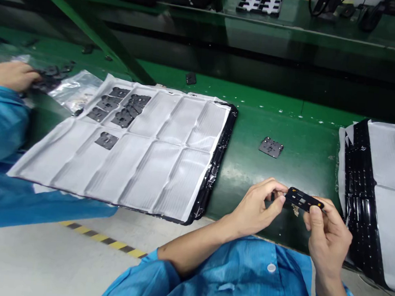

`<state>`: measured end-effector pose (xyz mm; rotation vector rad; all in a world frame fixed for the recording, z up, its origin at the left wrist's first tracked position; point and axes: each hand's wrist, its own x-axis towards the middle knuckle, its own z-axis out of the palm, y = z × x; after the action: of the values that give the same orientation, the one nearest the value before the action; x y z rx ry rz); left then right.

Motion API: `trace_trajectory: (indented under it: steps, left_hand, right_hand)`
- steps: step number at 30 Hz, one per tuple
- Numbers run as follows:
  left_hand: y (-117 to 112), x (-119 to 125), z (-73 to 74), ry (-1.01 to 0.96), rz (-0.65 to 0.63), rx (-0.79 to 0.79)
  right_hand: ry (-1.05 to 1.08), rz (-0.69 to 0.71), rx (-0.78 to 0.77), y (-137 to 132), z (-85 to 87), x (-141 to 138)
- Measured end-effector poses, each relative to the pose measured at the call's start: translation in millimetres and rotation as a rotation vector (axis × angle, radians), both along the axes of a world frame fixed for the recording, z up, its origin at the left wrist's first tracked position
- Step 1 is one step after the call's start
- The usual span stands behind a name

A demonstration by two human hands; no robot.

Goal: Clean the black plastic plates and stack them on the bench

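Observation:
Between my two hands, above the green bench, is a thin black plate [304, 199] with small cut-outs and yellow spots. My left hand [259, 206] pinches its left end between thumb and fingers. Around its right end my right hand [328, 228] is closed, the thumb on the upper face. Just below the plate, a little pile of tiny pale pieces [295, 210] lies on the bench. Farther back, a flat dark plate [271, 147] with cut-outs lies alone on the green surface.
Left of me, a black tray stack [216, 168] under a white ribbed sheet [141, 161] carries several dark plates [127, 114]. More white-lined trays [369, 200] stand at right. A co-worker's hand [10, 75] reaches among dark parts by a clear plastic bag [78, 90]. A green post [91, 23] slants across.

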<state>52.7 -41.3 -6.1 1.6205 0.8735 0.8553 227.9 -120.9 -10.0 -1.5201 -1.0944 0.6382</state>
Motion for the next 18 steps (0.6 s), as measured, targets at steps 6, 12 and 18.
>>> trace_trajectory:
  steps: [6, 12, 18]
  left_hand:
    - [1.4, 15.1, -0.8, -0.191, 0.046, -0.147]
    - [2.4, 21.2, -6.0, -0.281, 0.056, -0.222]
    - [-0.3, 15.1, -5.5, -0.296, 0.029, -0.250]
  right_hand:
    - [-0.069, 0.041, 0.018, 0.0, -2.1, -2.1]
    - [-0.100, 0.059, 0.040, -2.5, -6.9, -3.5]
    - [-0.073, 0.032, 0.006, -1.5, -4.1, -5.5]
